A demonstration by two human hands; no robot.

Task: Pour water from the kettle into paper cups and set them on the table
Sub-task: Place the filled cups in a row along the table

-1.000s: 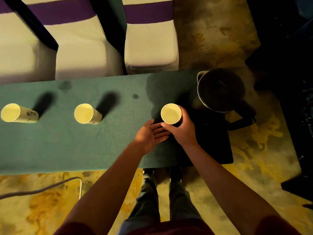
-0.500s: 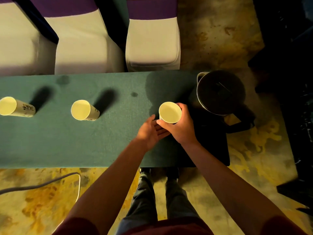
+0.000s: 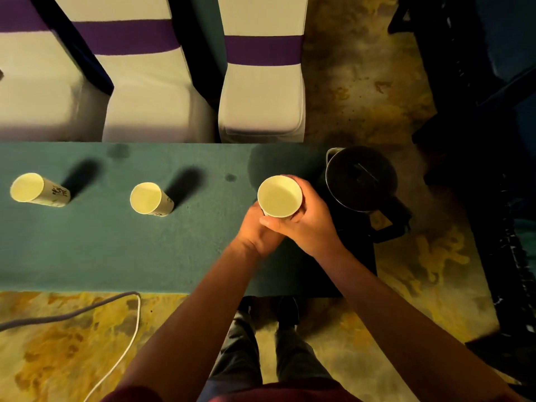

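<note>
No text, brand, number or sign can be read anywhere in the frame. The paper cup at the far left carries a dark printed mark on its side wall, too small and blurred to read. The middle paper cup shows a faint trace of print low on its side, near the table, equally unreadable.

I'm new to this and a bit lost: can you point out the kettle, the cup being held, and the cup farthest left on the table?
kettle (image 3: 359,178), head view, on its dark lid.
held cup (image 3: 279,198), head view, inside its open mouth.
farthest-left cup (image 3: 27,187), head view, inside its open mouth.
</note>
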